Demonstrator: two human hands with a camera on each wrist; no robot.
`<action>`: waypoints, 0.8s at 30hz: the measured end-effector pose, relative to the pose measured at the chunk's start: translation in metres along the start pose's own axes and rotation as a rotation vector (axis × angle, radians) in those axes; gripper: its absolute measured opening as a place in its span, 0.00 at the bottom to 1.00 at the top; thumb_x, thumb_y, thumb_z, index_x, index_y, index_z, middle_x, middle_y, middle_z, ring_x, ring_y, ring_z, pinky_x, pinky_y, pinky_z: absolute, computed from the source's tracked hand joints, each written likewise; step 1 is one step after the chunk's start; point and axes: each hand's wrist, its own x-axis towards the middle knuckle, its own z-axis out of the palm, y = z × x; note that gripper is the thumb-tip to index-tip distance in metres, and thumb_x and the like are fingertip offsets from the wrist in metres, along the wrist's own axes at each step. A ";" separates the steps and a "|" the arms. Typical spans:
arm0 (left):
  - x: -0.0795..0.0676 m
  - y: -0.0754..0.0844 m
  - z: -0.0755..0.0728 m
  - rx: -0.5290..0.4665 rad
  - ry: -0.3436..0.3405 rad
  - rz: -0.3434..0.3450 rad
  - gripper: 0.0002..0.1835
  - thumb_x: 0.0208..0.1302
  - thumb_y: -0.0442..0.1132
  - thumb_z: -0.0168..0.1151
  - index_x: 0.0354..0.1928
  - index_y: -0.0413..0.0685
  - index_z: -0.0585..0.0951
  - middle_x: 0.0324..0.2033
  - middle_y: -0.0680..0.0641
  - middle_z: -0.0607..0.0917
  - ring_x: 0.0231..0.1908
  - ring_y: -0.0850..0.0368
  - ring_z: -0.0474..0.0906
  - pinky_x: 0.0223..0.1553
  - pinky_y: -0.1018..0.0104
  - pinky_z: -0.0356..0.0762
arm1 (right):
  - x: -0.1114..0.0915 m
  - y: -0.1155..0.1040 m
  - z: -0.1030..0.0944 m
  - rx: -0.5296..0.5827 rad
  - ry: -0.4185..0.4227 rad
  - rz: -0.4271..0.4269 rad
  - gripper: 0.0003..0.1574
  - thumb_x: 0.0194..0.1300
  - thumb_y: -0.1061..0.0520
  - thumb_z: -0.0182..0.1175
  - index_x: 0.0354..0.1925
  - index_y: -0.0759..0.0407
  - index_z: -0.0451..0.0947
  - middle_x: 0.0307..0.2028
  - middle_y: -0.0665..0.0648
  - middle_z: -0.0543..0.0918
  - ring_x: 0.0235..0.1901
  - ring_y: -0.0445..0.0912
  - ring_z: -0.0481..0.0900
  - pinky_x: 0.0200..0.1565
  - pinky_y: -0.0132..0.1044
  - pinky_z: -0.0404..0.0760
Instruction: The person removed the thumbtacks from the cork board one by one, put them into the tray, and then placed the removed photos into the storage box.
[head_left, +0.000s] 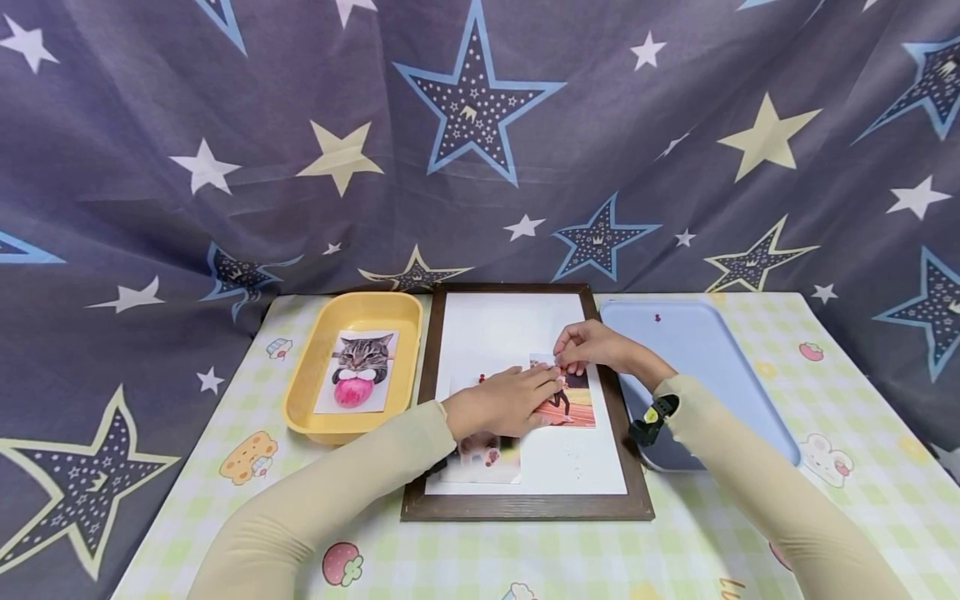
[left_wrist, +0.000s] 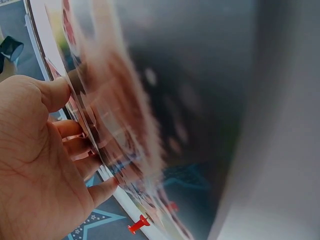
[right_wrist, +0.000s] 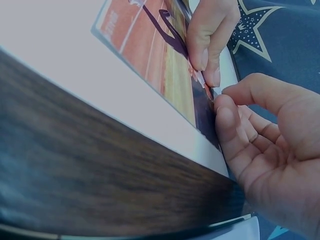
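Note:
A photo of a runner on a red track [head_left: 581, 408] lies on the right half of a white board [head_left: 573, 467] with a dark wooden frame. My left hand [head_left: 510, 402] presses on its left side with fairly straight fingers. At the photo's top edge my right hand [head_left: 592, 346] pinches something tiny, apparently a push pin, mostly hidden by the thumb and forefinger [right_wrist: 227, 115]. Under the left wrist lies another photo [head_left: 502, 472], partly covered. Red push pins stand on the left part of the board, one [left_wrist: 139, 224] near the left hand's little finger.
Left of the board, a yellow tray [head_left: 300, 400] holds a photo of a cat with a pink ball [head_left: 356, 371]. To the right, a blue tray [head_left: 720, 367] has a red push pin [head_left: 657, 317] near its far edge. A star-patterned curtain [head_left: 480, 217] hangs behind the table.

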 end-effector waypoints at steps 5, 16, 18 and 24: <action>0.000 0.000 0.000 0.008 0.004 -0.001 0.35 0.82 0.54 0.40 0.82 0.51 0.48 0.82 0.48 0.45 0.81 0.51 0.42 0.80 0.53 0.51 | 0.001 0.001 0.000 -0.007 0.002 0.003 0.11 0.67 0.65 0.62 0.44 0.73 0.77 0.27 0.53 0.83 0.26 0.40 0.80 0.30 0.30 0.81; 0.001 0.000 0.001 0.001 0.009 -0.002 0.35 0.81 0.54 0.41 0.82 0.52 0.48 0.82 0.48 0.46 0.81 0.51 0.43 0.80 0.52 0.51 | 0.001 0.000 0.000 -0.004 0.003 0.017 0.11 0.67 0.64 0.63 0.44 0.71 0.78 0.27 0.52 0.83 0.26 0.40 0.81 0.31 0.30 0.82; 0.001 0.000 0.000 -0.005 0.009 -0.002 0.35 0.82 0.54 0.41 0.82 0.51 0.48 0.82 0.48 0.46 0.81 0.51 0.43 0.80 0.52 0.51 | 0.001 0.001 0.000 0.000 0.003 0.018 0.10 0.67 0.64 0.64 0.44 0.71 0.78 0.27 0.51 0.83 0.25 0.40 0.81 0.31 0.30 0.82; 0.001 -0.001 0.002 -0.004 0.014 0.001 0.35 0.82 0.54 0.41 0.82 0.51 0.48 0.82 0.48 0.46 0.81 0.51 0.43 0.80 0.52 0.51 | 0.002 0.000 0.000 0.001 -0.001 0.017 0.10 0.67 0.64 0.64 0.43 0.72 0.79 0.27 0.52 0.83 0.25 0.40 0.81 0.30 0.30 0.82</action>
